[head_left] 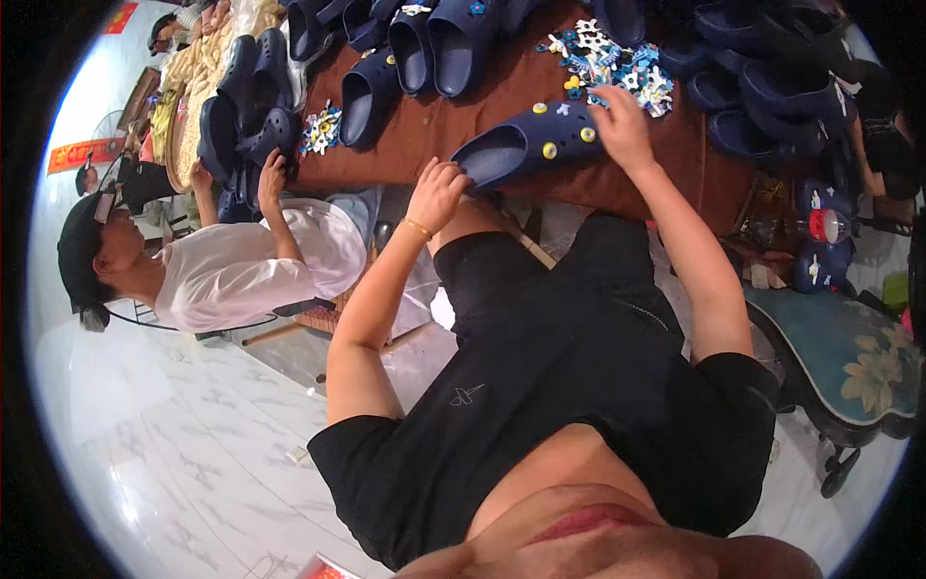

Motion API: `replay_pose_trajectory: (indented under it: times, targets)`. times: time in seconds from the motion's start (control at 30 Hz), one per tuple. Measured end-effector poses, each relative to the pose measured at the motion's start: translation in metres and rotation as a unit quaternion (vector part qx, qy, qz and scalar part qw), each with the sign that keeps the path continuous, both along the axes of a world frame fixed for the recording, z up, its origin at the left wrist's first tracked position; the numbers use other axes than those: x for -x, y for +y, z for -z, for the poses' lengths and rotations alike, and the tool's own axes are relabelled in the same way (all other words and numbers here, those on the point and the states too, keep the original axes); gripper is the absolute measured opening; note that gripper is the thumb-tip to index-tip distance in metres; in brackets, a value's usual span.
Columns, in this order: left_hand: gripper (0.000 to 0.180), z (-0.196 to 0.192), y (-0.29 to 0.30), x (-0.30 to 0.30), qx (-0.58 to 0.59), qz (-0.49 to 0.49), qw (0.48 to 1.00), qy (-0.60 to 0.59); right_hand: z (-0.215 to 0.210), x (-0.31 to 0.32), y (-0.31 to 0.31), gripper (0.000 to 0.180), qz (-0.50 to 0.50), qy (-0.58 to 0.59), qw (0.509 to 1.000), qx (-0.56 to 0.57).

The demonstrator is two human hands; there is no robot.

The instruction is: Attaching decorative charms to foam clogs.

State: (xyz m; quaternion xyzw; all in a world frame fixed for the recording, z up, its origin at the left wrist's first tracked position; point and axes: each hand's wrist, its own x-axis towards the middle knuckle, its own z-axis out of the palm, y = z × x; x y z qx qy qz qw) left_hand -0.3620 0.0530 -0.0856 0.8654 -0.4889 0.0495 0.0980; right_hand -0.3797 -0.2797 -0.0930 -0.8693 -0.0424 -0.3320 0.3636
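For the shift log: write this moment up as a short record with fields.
left hand: grips the heel end of a navy clog
right hand: rests on the clog's toe end, by its round charms
clog: lies on its side on the brown table, yellow and white charms on its upper
charm pile: just beyond the right hand
other clogs: navy, heaped along the table's far side
co-worker: white shirt, dark cap, to the left

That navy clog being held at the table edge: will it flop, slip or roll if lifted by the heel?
The navy clog looks like moulded foam, so probably light and shape-holding. The left hand grips just its heel rim, suggesting little weight. Its flat sole on the brown table makes rolling unlikely.
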Motion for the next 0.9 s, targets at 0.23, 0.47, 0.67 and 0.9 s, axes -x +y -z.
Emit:
replay_pose_trajectory:
  times: [0.23, 0.47, 0.67, 0.9]
  targets:
    - [0.041, 0.006, -0.075, -0.018, 0.121, 0.012, 0.982, 0.142, 0.022, -0.058, 0.047, 0.027, -0.153, 0.099, 0.977, 0.113]
    - [0.02, 0.039, -0.111, -0.042, 0.146, -0.066, 0.938, 0.306, 0.009, -0.043, 0.063, 0.016, -0.105, 0.1, 0.983, 0.113]
    - [0.02, 0.058, -0.115, -0.046, 0.214, -0.092, 0.925, 0.301, 0.006, -0.041, 0.065, 0.016, 0.027, 0.083, 0.984, 0.158]
    - [0.019, 0.046, -0.121, -0.049, 0.204, -0.127, 0.923, 0.301, 0.01, -0.045, 0.063, 0.018, 0.052, 0.094, 0.974, 0.198]
